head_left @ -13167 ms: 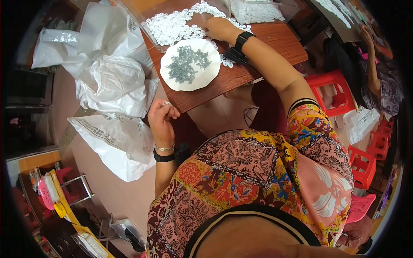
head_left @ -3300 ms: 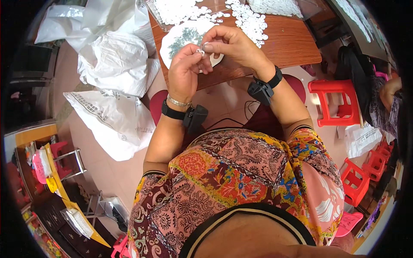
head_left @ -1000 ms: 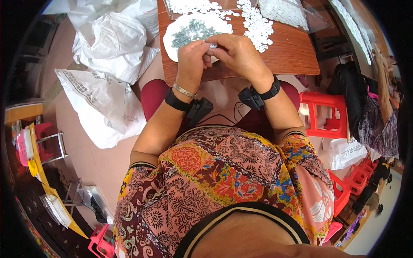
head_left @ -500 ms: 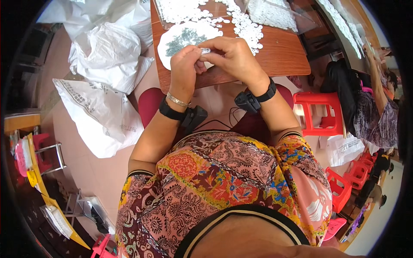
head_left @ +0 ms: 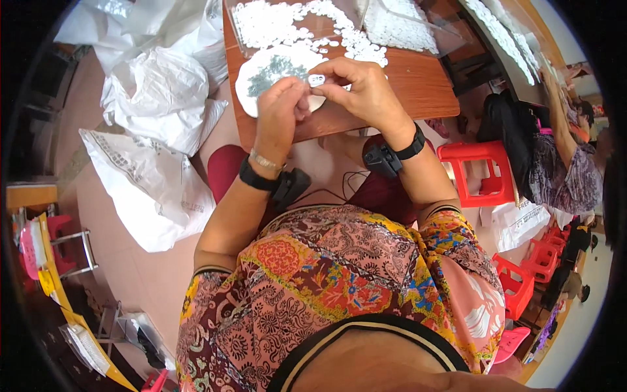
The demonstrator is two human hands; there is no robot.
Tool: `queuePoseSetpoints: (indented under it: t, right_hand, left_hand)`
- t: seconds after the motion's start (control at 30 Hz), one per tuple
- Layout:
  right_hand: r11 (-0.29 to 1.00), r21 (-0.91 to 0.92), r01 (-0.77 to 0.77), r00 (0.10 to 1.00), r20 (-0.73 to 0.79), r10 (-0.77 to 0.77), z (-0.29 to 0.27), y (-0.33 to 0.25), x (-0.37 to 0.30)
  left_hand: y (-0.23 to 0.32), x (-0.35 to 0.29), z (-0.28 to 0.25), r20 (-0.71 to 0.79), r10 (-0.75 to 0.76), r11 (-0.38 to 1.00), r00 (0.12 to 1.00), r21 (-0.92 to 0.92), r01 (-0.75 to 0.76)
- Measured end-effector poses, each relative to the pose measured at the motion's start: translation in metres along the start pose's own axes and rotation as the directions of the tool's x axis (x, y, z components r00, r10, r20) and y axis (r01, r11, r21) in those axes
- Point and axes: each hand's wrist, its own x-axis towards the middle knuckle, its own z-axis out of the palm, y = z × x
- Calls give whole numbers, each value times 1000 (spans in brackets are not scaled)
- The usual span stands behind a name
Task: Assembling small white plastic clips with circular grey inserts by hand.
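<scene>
My right hand pinches a small white oval plastic piece with slots in it, between thumb and fingertips. Close beside it is my left hand, its thumb and fingers pressed together; whatever they hold is too small to make out. Both hands are over the near edge of the brown wooden table. Just beyond the left hand lies a round white dish, with a heap of tiny dark grey-green pieces on it. Many similar white plastic pieces are strewn farther back on the table.
A clear tray of white pieces stands at the back right. White sacks crowd the floor to the left. At the right are a red stool and another person's arm by a second table.
My right hand has drawn slightly away from the left, and the white piece now shows between its fingertips. My left fingers have come off the piece. The whole view has shifted a little.
</scene>
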Motion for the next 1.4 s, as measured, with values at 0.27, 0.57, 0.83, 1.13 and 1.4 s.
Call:
queuePoseSetpoints:
  t: [0.27, 0.57, 0.83, 1.13, 1.4]
  right_hand:
    - [926, -374, -53, 915, -390, -105, -115, 16, 56]
    - [856, -490, -166, 879, -468, -97, -144, 100, 7]
    - [739, -470, -483, 815, 67, 575, -96, 128, -200]
    - [870, -386, -308, 381, 787, 484, -1, 136, -331]
    - [896, 350, -273, 587, 798, -133, 141, 207, -472]
  left_hand:
    - [34, -59, -81, -240, -106, 980, 965, 137, 142]
    - [-17, -155, -177, -483, -321, 886, 815, 151, 439]
    - [-98, -152, -208, -413, -627, 729, 660, -14, 684]
    - [-200, -91, -171, -210, -807, 518, 552, 197, 833]
    - [-262, -76, -120, -15, -962, 257, 272, 282, 924]
